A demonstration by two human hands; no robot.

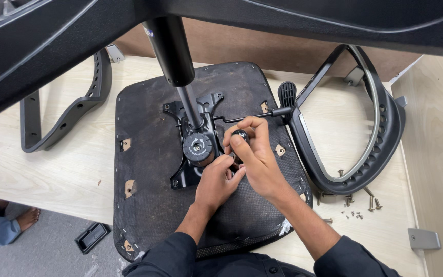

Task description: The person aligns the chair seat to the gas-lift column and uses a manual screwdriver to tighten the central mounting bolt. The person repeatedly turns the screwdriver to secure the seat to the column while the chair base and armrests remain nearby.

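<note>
An upturned black chair seat (149, 169) lies on a pale wooden table (67, 164). A black metal mechanism plate (203, 110) is mounted on it, with a gas cylinder (173, 51) rising from it and a round tension knob (197, 147) at its front. My right hand (255, 154) is closed around a small black-handled tool (240, 135) pointed down at the plate's right edge. My left hand (219, 179) pinches something small just below that tool, against the plate. A lever with a black paddle (286, 94) sticks out to the right.
A black armrest (380, 133) lies right of the seat, another armrest (73, 110) to the left. Loose screws (357, 202) are scattered at right, near a grey bracket (424, 239). The chair base's black arms (52, 36) cross the top. Someone's bare foot (26, 218) and a black tray (92, 237) are on the floor.
</note>
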